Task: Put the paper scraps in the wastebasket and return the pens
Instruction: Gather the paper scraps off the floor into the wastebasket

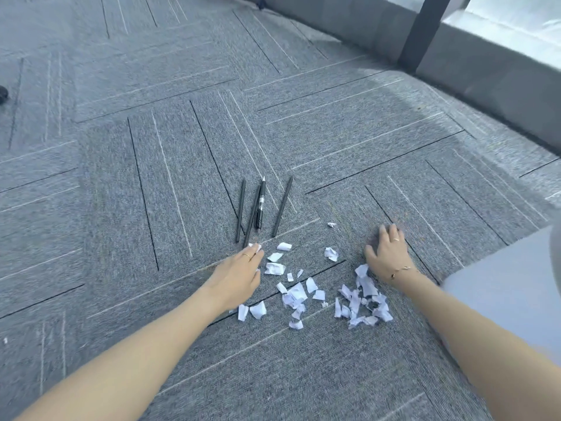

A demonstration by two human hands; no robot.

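Several white paper scraps [296, 291] lie scattered on the grey carpet, with a denser heap [364, 302] to the right. Several black pens [258, 208] lie side by side just beyond the scraps. My left hand [236, 278] rests on the carpet at the left edge of the scraps, its fingertips touching one small scrap [255, 247]. My right hand [387, 252] lies flat, fingers spread, on the carpet just beyond the right heap. No wastebasket is in view.
Grey carpet tiles [151, 177] cover the floor all around. A low grey ledge [455, 50] with a dark post [422, 31] runs along the far right. A pale grey surface [516, 284] sits at the right edge. A small dark object [3, 93] lies far left.
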